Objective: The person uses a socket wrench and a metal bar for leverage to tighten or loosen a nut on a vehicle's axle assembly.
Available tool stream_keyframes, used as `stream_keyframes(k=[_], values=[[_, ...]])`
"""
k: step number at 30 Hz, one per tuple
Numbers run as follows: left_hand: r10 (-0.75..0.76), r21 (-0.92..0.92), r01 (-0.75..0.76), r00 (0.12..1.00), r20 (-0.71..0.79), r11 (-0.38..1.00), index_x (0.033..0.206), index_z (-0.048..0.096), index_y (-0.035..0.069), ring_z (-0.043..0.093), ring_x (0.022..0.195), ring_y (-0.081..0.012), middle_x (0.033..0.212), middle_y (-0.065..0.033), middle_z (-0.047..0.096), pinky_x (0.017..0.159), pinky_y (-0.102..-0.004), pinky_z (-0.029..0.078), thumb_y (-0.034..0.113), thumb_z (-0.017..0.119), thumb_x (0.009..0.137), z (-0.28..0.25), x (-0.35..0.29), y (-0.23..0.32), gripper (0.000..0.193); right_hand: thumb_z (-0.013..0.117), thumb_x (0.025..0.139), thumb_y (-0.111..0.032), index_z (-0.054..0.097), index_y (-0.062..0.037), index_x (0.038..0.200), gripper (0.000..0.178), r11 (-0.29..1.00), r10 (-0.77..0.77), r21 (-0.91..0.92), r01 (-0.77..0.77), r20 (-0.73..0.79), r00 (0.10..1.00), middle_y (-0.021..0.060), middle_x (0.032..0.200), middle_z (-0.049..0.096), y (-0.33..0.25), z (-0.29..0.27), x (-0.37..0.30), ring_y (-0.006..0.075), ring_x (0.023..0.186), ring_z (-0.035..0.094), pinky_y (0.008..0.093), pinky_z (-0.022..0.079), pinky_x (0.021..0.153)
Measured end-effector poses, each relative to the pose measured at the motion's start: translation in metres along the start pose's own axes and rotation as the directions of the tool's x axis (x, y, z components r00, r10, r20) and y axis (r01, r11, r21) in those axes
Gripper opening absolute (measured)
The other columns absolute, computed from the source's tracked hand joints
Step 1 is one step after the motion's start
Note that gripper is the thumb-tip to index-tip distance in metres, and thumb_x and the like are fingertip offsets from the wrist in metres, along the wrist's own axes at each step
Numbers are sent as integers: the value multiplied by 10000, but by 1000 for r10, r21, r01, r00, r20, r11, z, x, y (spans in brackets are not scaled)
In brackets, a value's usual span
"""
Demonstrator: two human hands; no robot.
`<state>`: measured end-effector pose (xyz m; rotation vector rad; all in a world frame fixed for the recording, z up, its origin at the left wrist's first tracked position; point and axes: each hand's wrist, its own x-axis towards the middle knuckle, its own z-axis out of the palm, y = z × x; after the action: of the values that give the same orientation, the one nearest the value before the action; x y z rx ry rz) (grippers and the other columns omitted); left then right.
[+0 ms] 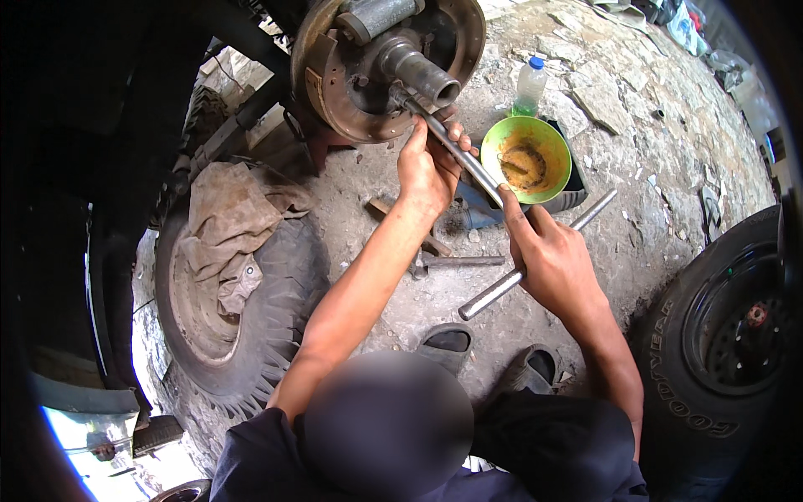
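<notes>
In front of me is a rusty brake backing plate (341, 105) with a curved shoe and a hollow metal spindle (422, 74) sticking out of its middle. A long steel T-handle wrench (481, 174) slants down from it, its far end against the plate just below the spindle. My left hand (428, 167) is closed around the shaft close to that end, palm underneath. My right hand (548, 255) grips the near end, where the sliding crossbar (489, 298) passes under the palm and sticks out both sides. Its index finger lies along the shaft.
A green bowl (566, 151) with orange-brown grease stands beside a blue-capped bottle (530, 88). A metal tool with a bar handle (464, 262) lies on the rough floor. To the left leans a treaded tyre (293, 280) under a brown cloth (227, 213); another wheel (669, 360) is at right.
</notes>
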<state>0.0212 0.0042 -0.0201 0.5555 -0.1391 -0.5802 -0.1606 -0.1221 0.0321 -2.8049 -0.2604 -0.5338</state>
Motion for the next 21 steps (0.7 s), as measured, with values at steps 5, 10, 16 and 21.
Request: stream_keyframes(k=[5, 10, 16, 21], values=[[28, -214, 5, 988, 152, 977, 1190, 550, 50, 562, 816, -195, 851, -39, 565, 806, -364, 486, 420, 265, 1067, -1, 1, -1, 483, 573, 773, -46, 511, 48, 1343, 581, 978, -68, -191, 78, 62, 996, 101, 753, 536, -11, -23, 11, 228, 555, 599, 360, 506, 545], [19, -210, 2, 995, 98, 978, 1232, 527, 55, 588, 866, -203, 898, -46, 593, 816, -354, 486, 416, 270, 1069, -5, -2, 5, 472, 564, 778, -77, 481, 93, 1352, 604, 897, -96, -400, 187, 236, 967, 104, 776, 540, -48, -42, 32, 197, 562, 593, 316, 494, 560], [193, 318, -157, 978, -84, 935, 1318, 457, 35, 530, 1168, -255, 1226, -117, 559, 976, -429, 427, 540, 311, 1027, -12, -56, -15, 601, 552, 791, -81, 402, 89, 1418, 667, 922, -91, -345, 177, 252, 964, 132, 808, 540, -26, -11, 14, 218, 548, 583, 336, 492, 578], [407, 514, -558, 829, 384, 651, 1258, 453, -37, 487, 1225, -304, 1252, -191, 519, 1029, -464, 381, 757, 395, 888, 3, -125, -21, 878, 542, 815, -111, 390, 92, 1426, 662, 937, -141, -286, 200, 213, 967, 124, 795, 536, 5, 19, 7, 212, 530, 585, 341, 504, 554]])
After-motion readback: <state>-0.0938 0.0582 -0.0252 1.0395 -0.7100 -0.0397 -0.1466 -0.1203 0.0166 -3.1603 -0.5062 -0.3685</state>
